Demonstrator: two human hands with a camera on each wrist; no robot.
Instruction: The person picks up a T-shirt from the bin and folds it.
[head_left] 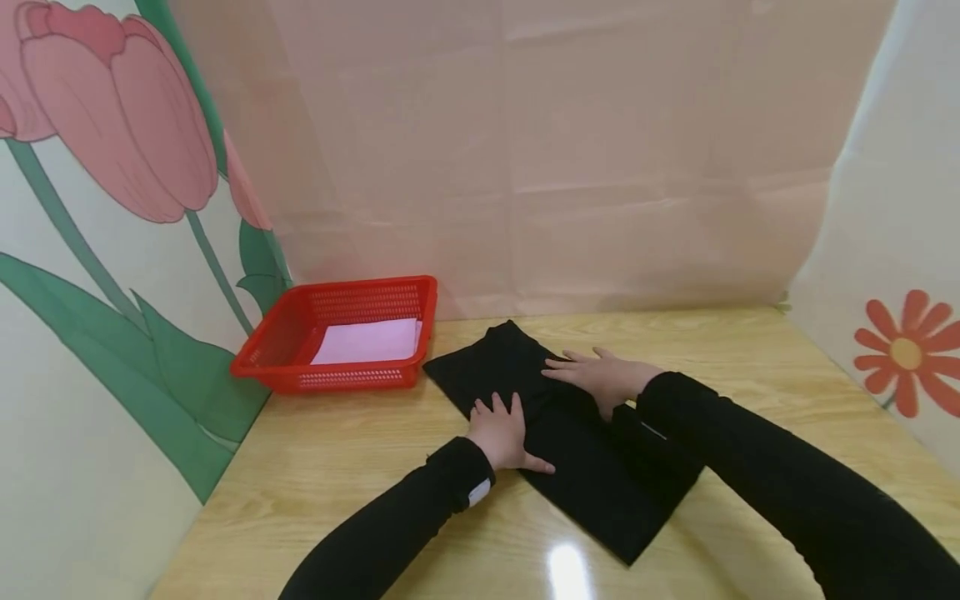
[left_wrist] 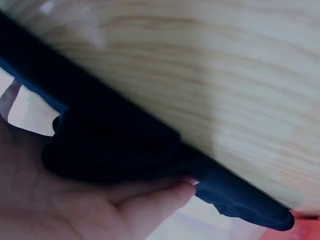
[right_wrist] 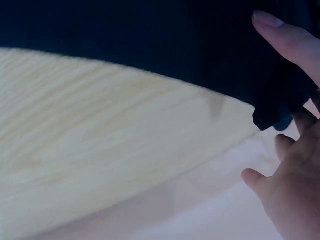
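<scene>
A piece of black cloth (head_left: 577, 467), folded into a long flat shape, lies slantwise on the table. My left hand (head_left: 501, 435) rests on its left edge, fingers spread and thumb pointing right across the fabric. Farther back, my right hand (head_left: 602, 377) lies over the cloth's right side with its fingers spread toward the left. In the left wrist view, the dark cloth (left_wrist: 110, 135) runs along the palm and fingers, with a bulging fold near the middle. The right wrist view has the thumb (right_wrist: 285, 42) against the cloth (right_wrist: 150, 35), whose edge curves over the wood.
A red plastic basket (head_left: 360, 377) with white sheets (head_left: 367, 340) inside stands at the back left, close to the cloth's far end. Pinkish paper (head_left: 600, 167) covers the back wall. The wood-grain table (head_left: 315, 483) extends to flower-painted side walls.
</scene>
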